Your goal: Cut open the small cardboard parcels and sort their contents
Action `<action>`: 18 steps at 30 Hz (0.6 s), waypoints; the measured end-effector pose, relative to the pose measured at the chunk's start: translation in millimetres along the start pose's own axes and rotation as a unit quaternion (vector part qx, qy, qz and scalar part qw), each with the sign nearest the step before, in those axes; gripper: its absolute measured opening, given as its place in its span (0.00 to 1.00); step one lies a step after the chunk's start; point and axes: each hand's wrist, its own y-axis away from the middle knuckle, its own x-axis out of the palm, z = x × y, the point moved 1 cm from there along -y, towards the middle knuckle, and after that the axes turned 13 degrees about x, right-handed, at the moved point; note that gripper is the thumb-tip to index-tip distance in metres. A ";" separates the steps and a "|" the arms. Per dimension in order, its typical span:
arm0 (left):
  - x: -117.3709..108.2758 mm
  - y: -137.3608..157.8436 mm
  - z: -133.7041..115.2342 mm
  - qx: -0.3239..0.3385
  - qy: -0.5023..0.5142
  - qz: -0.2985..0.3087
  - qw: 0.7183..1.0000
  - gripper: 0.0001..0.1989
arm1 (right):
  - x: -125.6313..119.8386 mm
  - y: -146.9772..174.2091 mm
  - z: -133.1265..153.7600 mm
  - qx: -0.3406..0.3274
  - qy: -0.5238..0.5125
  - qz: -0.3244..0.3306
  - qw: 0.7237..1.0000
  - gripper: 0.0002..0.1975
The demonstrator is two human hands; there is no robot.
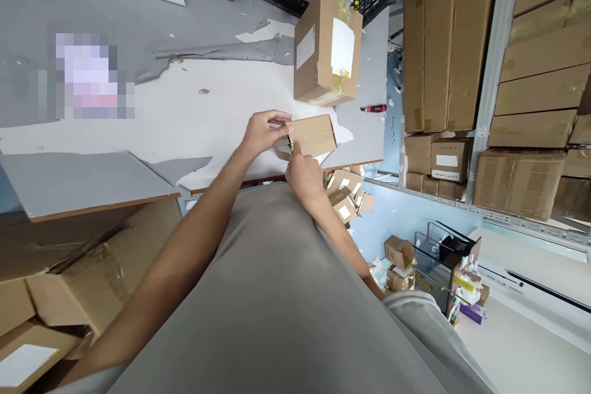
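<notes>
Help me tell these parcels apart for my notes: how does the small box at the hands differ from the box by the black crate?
The small box looks clearly smaller than the crate-side box.
The crate-side box bears white labels; none shows on the small box.
The left hand and right hand are at the small box; neither is at the crate-side box.
Both are brown cardboard.

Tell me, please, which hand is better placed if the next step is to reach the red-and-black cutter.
The right hand, probably: it is nearer to the cutter, while the small box lies between the left hand and the cutter.
</notes>
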 end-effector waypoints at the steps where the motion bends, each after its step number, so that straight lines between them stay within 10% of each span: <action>1: 0.4 1.1 0.4 0.000 0.001 -0.005 1.000 0.26 | -0.4 2.1 -0.9 0.000 0.001 0.001 1.000 0.35; 18: 13.9 15.0 -0.2 0.040 -0.073 -0.053 0.995 0.18 | -16.5 10.6 -21.5 -0.052 0.102 0.056 0.992 0.26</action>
